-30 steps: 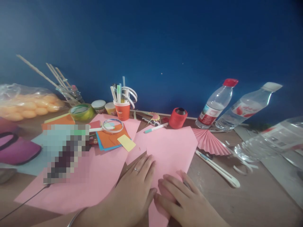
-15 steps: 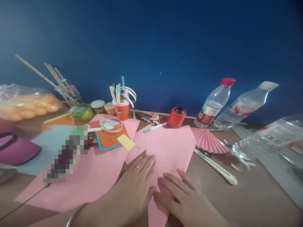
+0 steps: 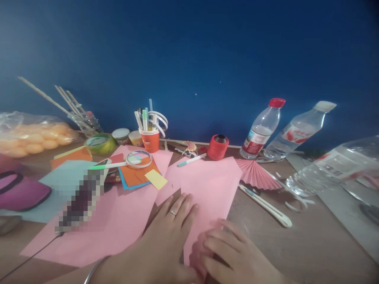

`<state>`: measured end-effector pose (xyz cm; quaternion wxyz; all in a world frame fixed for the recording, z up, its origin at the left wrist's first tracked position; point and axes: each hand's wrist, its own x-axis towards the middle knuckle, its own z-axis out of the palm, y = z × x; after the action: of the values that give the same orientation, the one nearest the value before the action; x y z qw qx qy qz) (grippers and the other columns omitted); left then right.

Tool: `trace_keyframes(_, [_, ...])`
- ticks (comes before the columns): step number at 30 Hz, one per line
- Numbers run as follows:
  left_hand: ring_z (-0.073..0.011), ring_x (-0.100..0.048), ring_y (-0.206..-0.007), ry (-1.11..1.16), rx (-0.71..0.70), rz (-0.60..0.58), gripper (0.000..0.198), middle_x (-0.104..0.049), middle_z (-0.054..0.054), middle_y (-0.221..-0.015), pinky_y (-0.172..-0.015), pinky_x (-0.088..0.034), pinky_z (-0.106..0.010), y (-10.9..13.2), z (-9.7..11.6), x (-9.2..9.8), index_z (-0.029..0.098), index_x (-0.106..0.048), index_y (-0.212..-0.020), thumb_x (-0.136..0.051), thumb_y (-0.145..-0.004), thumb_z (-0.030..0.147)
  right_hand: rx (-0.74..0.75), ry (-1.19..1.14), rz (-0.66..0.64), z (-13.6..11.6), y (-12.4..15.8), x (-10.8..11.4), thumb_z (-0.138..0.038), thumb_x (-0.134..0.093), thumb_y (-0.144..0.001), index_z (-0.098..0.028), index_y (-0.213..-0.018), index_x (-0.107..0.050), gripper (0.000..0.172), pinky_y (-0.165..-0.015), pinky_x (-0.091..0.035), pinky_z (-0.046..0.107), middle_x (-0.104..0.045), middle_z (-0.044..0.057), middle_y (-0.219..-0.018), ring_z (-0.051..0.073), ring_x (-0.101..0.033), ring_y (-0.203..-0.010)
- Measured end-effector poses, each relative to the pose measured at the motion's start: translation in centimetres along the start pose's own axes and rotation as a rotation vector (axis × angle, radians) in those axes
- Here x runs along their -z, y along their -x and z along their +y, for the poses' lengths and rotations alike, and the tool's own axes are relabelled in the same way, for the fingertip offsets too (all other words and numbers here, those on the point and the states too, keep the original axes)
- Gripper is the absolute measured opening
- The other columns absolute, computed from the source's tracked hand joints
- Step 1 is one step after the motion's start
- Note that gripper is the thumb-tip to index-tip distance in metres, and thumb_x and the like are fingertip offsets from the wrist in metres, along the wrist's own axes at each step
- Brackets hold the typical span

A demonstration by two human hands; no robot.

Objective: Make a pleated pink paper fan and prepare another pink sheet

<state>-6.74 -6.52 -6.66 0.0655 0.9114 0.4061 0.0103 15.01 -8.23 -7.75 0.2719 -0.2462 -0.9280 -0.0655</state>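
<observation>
A pink paper sheet (image 3: 207, 185) lies on the wooden table in front of me. My left hand (image 3: 166, 236), with a ring on one finger, rests flat on its left part, fingers stretched out. My right hand (image 3: 233, 256) lies over the sheet's near edge, its fingers curled over a lifted, bent part of the paper. A second, larger pink sheet (image 3: 97, 232) lies to the left.
A folded pink paper fan (image 3: 256, 173) and a white utility knife (image 3: 266, 205) lie to the right. At the back stand three water bottles (image 3: 260, 130), a red thread spool (image 3: 217, 146) and an orange pen cup (image 3: 150, 140). Coloured papers, tape rolls and a purple pouch (image 3: 20, 189) sit at left.
My right hand has slid back toward me and curled over the sheet's near edge, which now bends up. My left hand stays pressed on the paper.
</observation>
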Motion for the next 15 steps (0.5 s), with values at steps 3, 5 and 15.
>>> trace_keyframes(3, [-0.0380, -0.009, -0.137, 0.007, -0.013, -0.001, 0.106, -0.013, -0.013, -0.152, -0.110, -0.015, -0.055, 0.0, 0.0, 0.1, 0.018, -0.018, -0.145, -0.068, -0.059, 0.055, 0.024, -0.009, 0.009, -0.1, 0.1, -0.1, -0.023, -0.050, -0.090, -0.023, -0.100, -0.063, 0.016, -0.110, -0.022, 0.035, -0.066, -0.005, -0.099, 0.012, -0.055, -0.095])
trace_keyframes(5, [-0.0385, -0.010, -0.137, 0.026, -0.006, 0.015, 0.108, -0.015, -0.014, -0.152, -0.109, -0.017, -0.054, -0.1, -0.1, 0.1, 0.017, -0.021, -0.144, -0.068, -0.057, 0.059, 0.032, 0.033, -0.080, 0.3, 0.0, 0.2, -0.031, -0.048, -0.091, -0.021, -0.114, -0.059, 0.027, -0.108, -0.026, 0.035, -0.063, -0.001, -0.114, 0.016, -0.051, -0.109])
trace_keyframes(15, [-0.0385, -0.023, -0.132, 0.089, -0.072, 0.053, 0.088, -0.036, -0.011, -0.143, -0.107, -0.013, -0.059, -1.1, -1.4, 1.3, 0.022, -0.039, -0.134, -0.053, -0.065, 0.075, -0.139, -0.064, -0.410, 1.4, -0.4, 1.5, -0.055, -0.046, -0.085, -0.018, -0.131, -0.048, 0.060, -0.102, -0.036, 0.042, -0.048, 0.008, -0.136, 0.026, -0.043, -0.124])
